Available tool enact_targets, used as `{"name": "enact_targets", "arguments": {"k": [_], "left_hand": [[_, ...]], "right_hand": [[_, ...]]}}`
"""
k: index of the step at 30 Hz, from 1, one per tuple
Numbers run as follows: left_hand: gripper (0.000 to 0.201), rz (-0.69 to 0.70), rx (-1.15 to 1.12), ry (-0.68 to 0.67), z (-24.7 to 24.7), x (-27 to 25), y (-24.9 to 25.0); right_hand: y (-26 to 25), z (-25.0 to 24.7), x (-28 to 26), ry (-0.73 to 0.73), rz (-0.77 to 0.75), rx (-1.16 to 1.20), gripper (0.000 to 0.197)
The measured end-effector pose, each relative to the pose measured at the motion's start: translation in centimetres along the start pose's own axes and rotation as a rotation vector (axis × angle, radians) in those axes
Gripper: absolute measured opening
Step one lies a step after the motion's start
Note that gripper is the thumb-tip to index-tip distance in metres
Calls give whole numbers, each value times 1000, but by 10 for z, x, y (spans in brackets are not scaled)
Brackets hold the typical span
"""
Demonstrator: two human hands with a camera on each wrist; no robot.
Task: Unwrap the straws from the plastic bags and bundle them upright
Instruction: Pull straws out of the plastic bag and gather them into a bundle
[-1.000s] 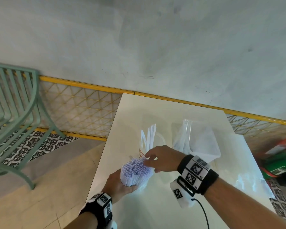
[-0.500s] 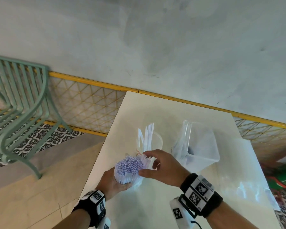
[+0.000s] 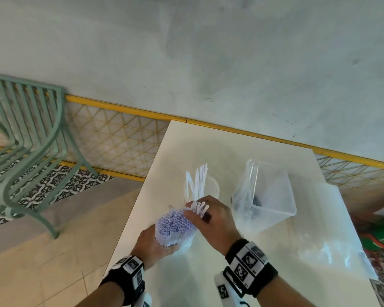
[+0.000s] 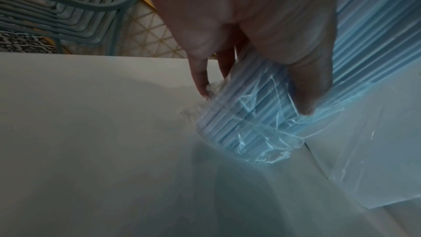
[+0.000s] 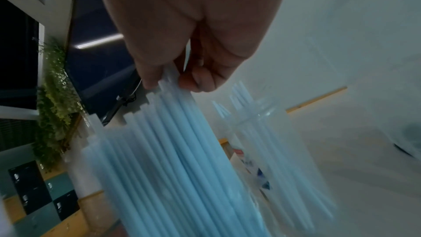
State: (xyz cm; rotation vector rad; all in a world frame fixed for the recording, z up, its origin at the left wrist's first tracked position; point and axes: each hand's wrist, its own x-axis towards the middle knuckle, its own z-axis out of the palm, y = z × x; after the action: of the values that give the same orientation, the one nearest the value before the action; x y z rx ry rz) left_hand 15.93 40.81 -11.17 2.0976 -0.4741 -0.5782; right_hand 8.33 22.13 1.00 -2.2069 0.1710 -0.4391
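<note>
Setting: white desk (image 3: pixel 264 156) against a grey wall, green chair (image 3: pixel 27 151) off its left edge.
Right fingers (image 5: pixel 150 77): right hand (image 3: pixel 213 220) pinches a few straw tips, lifting them above the rest.
Left fingers (image 4: pixel 305 87): left hand (image 3: pixel 151 242) curls round the bundle of straws (image 3: pixel 175 224), plastic bag (image 4: pixel 257 143) bunched low, near the desk's left edge.
Technique: draw straight up; keep the bundle squeezed and upright.
Materials: thin smooth pale tubes; crinkly clear film; clear cup (image 3: pixel 211 187) behind holds upright straws.
</note>
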Motion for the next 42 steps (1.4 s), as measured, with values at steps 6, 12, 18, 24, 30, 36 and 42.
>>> {"name": "enact_targets", "arguments": {"k": [6, 12, 18, 24, 30, 36, 42], "left_hand": [[67, -3, -22, -17, -1, 0, -3], [66, 17, 5, -24, -6, 1, -5], [56, -9, -36, 16, -21, 4, -12], [58, -35, -63, 35, -29, 8, -18], [57, -1, -65, 25, -30, 7, -19], [66, -2, -60, 5, -33, 9, -23], [67, 9, -79, -2, -34, 8, -23]], "right_hand": [[-10, -5, 5, 9, 21, -14, 21], [-11, -2, 18, 0, 95, -96, 27], [-60, -61, 66, 75, 110, -55, 26], [-64, -96, 123, 147, 138, -195, 47], [4, -47, 125, -208, 340, -410, 51], [30, -27, 101, -257, 339, -342, 133], [46, 4, 92, -235, 258, -368, 144]]}}
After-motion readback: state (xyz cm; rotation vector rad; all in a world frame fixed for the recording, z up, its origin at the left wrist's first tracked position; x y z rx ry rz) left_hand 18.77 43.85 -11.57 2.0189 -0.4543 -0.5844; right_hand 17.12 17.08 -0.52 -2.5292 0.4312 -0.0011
